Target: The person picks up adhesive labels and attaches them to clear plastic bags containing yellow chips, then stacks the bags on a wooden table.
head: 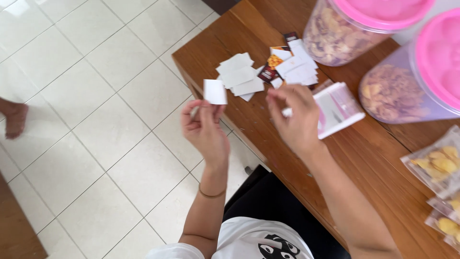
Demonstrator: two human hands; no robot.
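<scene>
My left hand [205, 127] pinches a small white paper card [214, 91] and holds it upright over the table's corner. My right hand [293, 115] is raised beside it, fingers curled, gripping a small white strip at its palm; the strip is mostly hidden. Just behind the right hand lies a stack of small clear plastic bags [339, 108] on the wooden table [364, 163]. Farther back sits a loose pile of white cards and printed labels [268, 72].
Two clear jars with pink lids, one at the back [354, 29] and one at the right [412, 81], hold snacks. Sealed snack bags [438, 165] lie at the right edge. White tiled floor [96, 120] spreads to the left, with another person's foot [14, 117] on it.
</scene>
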